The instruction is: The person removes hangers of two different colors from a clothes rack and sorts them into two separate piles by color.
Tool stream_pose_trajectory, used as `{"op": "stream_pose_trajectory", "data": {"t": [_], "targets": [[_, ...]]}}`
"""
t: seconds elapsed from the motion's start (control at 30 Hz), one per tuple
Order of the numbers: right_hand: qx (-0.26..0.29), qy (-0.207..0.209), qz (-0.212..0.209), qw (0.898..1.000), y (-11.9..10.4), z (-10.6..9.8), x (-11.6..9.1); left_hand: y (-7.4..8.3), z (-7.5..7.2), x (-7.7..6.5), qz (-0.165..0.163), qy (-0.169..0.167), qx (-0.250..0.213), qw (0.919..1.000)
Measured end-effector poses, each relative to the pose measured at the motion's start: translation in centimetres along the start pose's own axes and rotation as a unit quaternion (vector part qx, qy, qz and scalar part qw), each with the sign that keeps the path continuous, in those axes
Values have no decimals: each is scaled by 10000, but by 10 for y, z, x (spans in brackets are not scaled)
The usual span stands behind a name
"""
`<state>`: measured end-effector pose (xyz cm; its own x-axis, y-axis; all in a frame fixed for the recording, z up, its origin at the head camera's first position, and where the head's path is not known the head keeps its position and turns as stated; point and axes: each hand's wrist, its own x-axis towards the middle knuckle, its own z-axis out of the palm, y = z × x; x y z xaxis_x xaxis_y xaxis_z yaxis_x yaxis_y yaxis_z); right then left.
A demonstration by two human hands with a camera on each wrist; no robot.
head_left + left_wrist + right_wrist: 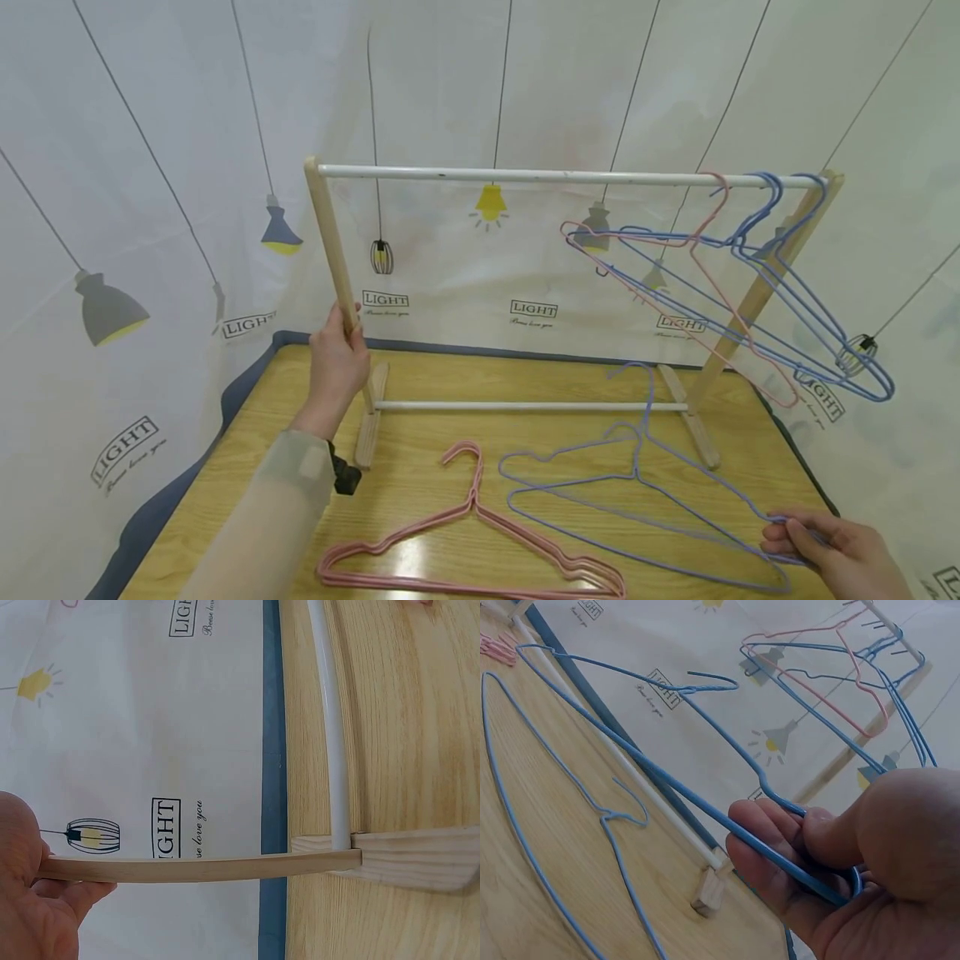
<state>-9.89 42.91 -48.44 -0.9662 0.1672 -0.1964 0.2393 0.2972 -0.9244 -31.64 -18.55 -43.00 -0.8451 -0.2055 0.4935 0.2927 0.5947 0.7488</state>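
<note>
My left hand (337,360) grips the left wooden upright (180,870) of a hanger rack about midway up. At the right, my right hand (851,552) pinches a blue wire hanger (679,787) by one end, thumb and fingers curled round the wire. That hanger is tilted up, its hook toward the rack. A second blue hanger (606,817) lies on the table beneath it, partly overlapped by it in the head view. Left of these lies a bundle of pink hangers (474,497), their hooks together.
The rack's white top rail (525,176) carries a pink hanger (705,227) and several blue hangers (742,229) at its right end. A white lower bar (525,406) joins the wooden feet. Behind the wooden table (247,467) hangs a lamp-printed cloth (450,75).
</note>
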Motion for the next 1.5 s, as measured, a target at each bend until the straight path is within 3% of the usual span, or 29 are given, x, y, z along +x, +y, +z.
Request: {"op": "stream_pose_trajectory", "data": {"t": [0.13, 0.3, 0.5, 0.6, 0.77, 1.03, 1.33, 1.5], "targets": [[453, -87, 344, 9983, 9, -7, 0, 0, 0, 1, 43, 24, -2, 10000], [489, -373, 706, 9956, 11, -11, 3, 1, 1, 1, 25, 18, 3, 10000], [610, -1171, 557, 9897, 21, -18, 8, 1, 1, 1, 9, -11, 14, 10000], [332, -1160, 416, 9918, 25, -16, 10, 1, 2, 1, 8, -8, 16, 10000], [-485, -654, 240, 9964, 25, -8, 12, 1, 2, 2, -2, 15, 22, 10000], [-1180, 182, -75, 9928, 26, -2, 11, 3, 3, 2, 19, 14, 39, 10000], [-1058, 602, -368, 9919, 4, 3, 8, 3, 2, 0, -179, -40, -13, 9998], [-880, 1289, -1051, 9821, -20, 4, 12, 3, 1, -1, -156, -8, 12, 9999]]}}
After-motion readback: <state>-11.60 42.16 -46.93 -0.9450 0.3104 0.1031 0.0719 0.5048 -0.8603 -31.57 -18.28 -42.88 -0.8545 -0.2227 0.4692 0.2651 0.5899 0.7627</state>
